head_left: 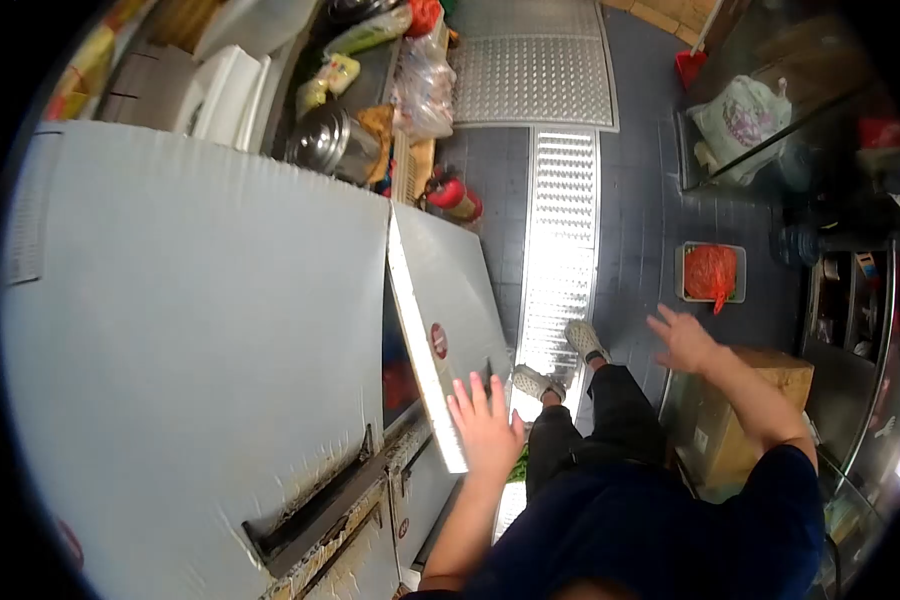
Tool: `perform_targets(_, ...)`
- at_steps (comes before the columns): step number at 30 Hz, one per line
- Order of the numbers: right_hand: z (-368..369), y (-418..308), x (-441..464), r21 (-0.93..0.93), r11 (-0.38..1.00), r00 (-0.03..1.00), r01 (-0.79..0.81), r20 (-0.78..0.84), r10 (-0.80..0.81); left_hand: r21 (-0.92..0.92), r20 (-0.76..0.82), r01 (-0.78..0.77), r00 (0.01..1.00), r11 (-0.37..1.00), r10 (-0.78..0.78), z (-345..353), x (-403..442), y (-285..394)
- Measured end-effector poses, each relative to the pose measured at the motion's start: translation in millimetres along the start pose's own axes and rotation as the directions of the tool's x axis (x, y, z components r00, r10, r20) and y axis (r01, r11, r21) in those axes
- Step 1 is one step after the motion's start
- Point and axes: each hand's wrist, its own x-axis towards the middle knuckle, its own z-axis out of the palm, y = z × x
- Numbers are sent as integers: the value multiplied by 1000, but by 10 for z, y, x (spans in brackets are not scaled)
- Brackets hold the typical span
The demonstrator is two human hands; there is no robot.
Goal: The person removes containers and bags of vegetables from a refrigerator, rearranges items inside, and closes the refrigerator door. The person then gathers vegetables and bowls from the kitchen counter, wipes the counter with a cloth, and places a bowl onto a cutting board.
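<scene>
My left hand (486, 432) is at the edge of a pale grey cabinet door (455, 285), fingers spread flat, and appears to touch it. The door stands ajar, and a dark gap with something red inside shows behind its edge. It belongs to a large grey metal cabinet (200, 320) that looks like a refrigerator. My right hand (685, 340) hangs in the air over the floor, fingers apart and holding nothing. Beyond it on the floor is a plastic tub (682, 272) with a red plastic bag (711, 272) in it.
A cardboard box (760, 420) stands under my right forearm. A fire extinguisher (454, 197) is past the door, near a shelf with a steel pot (320, 138) and plastic bags (425, 90). A metal grate (562, 230) runs along the dark tiled floor. A white bag (745, 120) sits at upper right.
</scene>
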Motion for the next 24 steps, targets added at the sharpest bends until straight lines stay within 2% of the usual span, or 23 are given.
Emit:
perform_targets(3, 316, 344, -257, 98, 982, 964, -164, 228, 138, 201, 58, 34, 997, 979, -47, -139, -16, -60)
perform_targets(4, 398, 444, -345, 116, 968, 940, -222, 288, 181, 172, 43, 46, 998, 984, -54, -211, -16, -44)
perform_targets(6, 805, 757, -453, 171, 957, 953, -236, 234, 193, 139, 10, 74, 997, 988, -76, -354, 10, 20)
perform_targets(8, 897, 993, -478, 189, 953, 958, -237, 212, 196, 117, -30, 71, 997, 991, -68, -399, 104, 74)
perform_targets(10, 925, 1099, -486, 170, 955, 949, -242, 244, 197, 84, -44, 74, 997, 994, -70, -458, 207, 152)
perform_targets(13, 912, 1269, -321, 203, 883, 862, -424, 389, 325, 74, 7, 79, 997, 994, -79, -466, 413, 213)
perform_targets(20, 801, 1459, 227, 237, 929, 958, -285, 102, 268, -22, 58, 132, 990, 991, -131, -397, 945, -25)
perform_targets(24, 389, 1445, 625, 332, 898, 957, -289, 105, 269, -30, 91, 157, 984, 987, -154, -282, 1377, -270)
